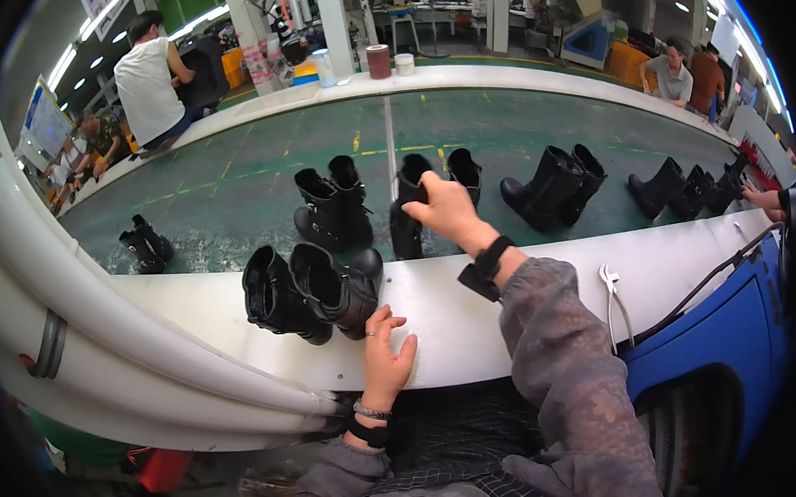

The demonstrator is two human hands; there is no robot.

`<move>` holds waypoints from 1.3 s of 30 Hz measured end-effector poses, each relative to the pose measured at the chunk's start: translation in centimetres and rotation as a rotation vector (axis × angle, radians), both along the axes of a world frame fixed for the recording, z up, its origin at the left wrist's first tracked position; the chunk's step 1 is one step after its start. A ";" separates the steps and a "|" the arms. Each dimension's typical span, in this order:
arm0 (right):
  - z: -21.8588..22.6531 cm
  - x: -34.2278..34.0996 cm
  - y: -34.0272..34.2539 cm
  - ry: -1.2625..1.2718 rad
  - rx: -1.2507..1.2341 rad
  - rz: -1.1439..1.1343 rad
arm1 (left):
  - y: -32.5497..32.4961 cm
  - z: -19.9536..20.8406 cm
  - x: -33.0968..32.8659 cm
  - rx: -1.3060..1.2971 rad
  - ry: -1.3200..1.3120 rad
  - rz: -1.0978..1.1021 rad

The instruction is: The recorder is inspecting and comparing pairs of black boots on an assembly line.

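Below, white ledge (466,322), green belt (231,206); people (152,91) beyond; left hand (388,362) spread-fingered, right hand (450,206) pinching boot (407,235).

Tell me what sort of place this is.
Probably a footwear factory: pairs of black boots stand along a green conveyor-like surface, and pliers lie on the white ledge beside it.
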State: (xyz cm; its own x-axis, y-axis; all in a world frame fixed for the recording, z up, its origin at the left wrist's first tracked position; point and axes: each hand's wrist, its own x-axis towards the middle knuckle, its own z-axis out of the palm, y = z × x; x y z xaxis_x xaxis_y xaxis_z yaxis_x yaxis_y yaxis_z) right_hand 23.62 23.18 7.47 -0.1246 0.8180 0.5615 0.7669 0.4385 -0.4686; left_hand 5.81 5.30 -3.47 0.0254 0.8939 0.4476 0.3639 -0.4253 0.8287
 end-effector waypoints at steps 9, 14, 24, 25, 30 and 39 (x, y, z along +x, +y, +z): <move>4.3 4.4 -10.7 0.274 0.012 0.191 | -0.2 0.0 -0.2 -0.006 -0.069 0.012; 0.9 4.4 -17.3 0.323 0.023 0.262 | -0.6 0.0 -0.1 -0.030 -0.146 0.021; -5.9 4.0 -19.4 0.721 -0.250 0.094 | -0.8 -0.2 -0.1 -0.004 -0.154 -0.002; -6.5 3.7 -18.7 0.723 -0.255 0.142 | -0.8 0.0 -0.2 0.002 -0.145 -0.018; -7.5 1.2 -17.6 0.598 -0.423 0.187 | -0.9 0.7 -0.2 0.018 -0.122 -0.105; -7.7 -3.2 -18.0 0.564 -0.323 0.234 | -1.7 -0.1 -0.7 0.183 -0.075 -0.013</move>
